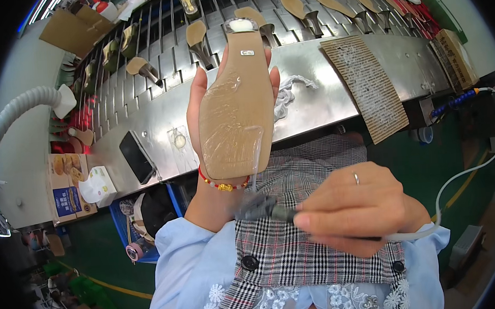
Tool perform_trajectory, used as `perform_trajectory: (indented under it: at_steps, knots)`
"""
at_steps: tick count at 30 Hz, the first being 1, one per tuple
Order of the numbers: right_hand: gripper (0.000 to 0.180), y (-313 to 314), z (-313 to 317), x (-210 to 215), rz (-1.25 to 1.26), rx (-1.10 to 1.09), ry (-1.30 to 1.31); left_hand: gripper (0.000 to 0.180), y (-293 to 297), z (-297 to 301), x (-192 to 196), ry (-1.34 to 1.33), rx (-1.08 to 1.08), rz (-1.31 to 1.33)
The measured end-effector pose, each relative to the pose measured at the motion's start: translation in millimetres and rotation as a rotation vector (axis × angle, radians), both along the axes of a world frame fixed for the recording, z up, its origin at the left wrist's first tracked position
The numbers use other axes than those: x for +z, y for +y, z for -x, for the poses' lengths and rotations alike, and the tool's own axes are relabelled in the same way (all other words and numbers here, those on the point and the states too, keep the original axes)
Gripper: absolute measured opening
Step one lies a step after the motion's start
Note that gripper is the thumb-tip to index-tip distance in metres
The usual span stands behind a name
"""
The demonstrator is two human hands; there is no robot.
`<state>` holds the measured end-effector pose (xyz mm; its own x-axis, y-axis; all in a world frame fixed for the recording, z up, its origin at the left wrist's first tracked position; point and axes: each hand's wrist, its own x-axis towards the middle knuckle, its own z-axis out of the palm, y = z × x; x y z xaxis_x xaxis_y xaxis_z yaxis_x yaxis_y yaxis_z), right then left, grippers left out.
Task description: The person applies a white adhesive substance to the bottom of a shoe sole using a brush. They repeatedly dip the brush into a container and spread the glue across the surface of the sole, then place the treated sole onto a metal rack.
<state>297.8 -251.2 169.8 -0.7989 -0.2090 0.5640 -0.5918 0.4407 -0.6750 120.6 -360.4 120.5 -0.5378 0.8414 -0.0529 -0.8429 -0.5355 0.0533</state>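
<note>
My left hand is under a tan shoe sole, its thumb and fingers wrapped around the edges. The sole lies face up, with a small metal plate near its narrow far end. A glossy, wrinkled clear coating covers its wide part. From its near edge a clear, stringy strand hangs down toward a dark brush, whose head is blurred. My right hand grips the brush handle with thumb and fingers. A white tube runs from behind that hand. The brush is apart from the sole, close to my left wrist.
Several heeled tan soles, one of them a heeled sole, stand on the metal slat conveyor. Corrugated cardboard, a crumpled white cloth and a phone lie on the metal ledge. A ribbed hose arches at left.
</note>
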Motion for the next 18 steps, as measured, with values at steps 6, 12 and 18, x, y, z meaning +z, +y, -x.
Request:
perform_trajectory:
  at_steps: [6, 12, 18]
  knots:
    - [0.025, 13, 10, 1, -0.054, -0.177, 0.042, 0.064, -3, -2, -2, 0.004, -0.121, -0.053]
    - [0.024, 29, 14, 7, -0.068, -0.191, 0.055, 0.069, -7, -2, -2, -0.059, -0.216, -0.124]
    - [0.024, 40, 15, 15, -0.077, -0.153, 0.040, 0.072, -13, -1, 1, -0.187, -0.340, -0.301]
